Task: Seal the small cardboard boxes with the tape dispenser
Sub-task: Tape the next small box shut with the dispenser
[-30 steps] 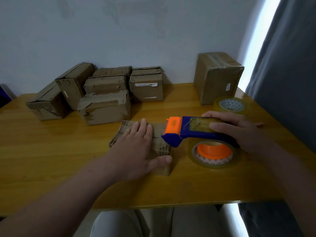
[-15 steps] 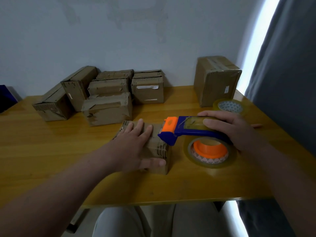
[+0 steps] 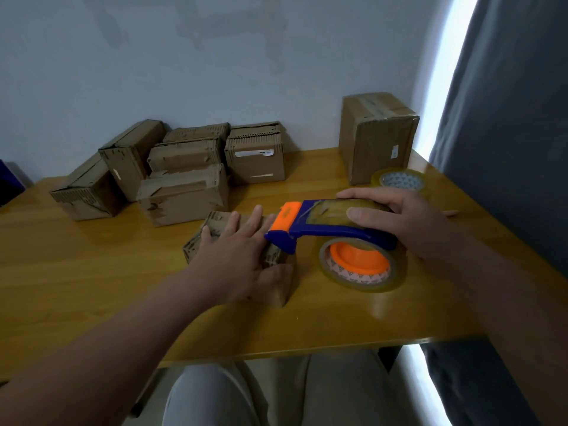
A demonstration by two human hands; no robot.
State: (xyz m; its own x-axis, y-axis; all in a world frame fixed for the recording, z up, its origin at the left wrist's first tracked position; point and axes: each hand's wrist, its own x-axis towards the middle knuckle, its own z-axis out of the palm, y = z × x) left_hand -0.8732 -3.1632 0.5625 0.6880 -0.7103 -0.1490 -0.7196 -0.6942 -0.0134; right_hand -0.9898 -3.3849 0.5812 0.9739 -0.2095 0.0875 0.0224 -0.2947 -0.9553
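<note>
- To seal cleanly, I would keep the small cardboard box [image 3: 196, 249] pinned, seat the tape dispenser [image 3: 322, 230] on the seam, and draw 1 straight stroke.
- The left hand [image 3: 233, 256] lies flat with fingers straight, pressing the box top at mid-table [image 3: 92, 272].
- The right hand [image 3: 408, 219] wraps its curled fingers round the dispenser, whose orange nose is at the box's right edge.

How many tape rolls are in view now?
2. One roll sits on the tape dispenser under the right hand; a spare roll lies beside the tall box at the far right. More may be hidden.
</note>
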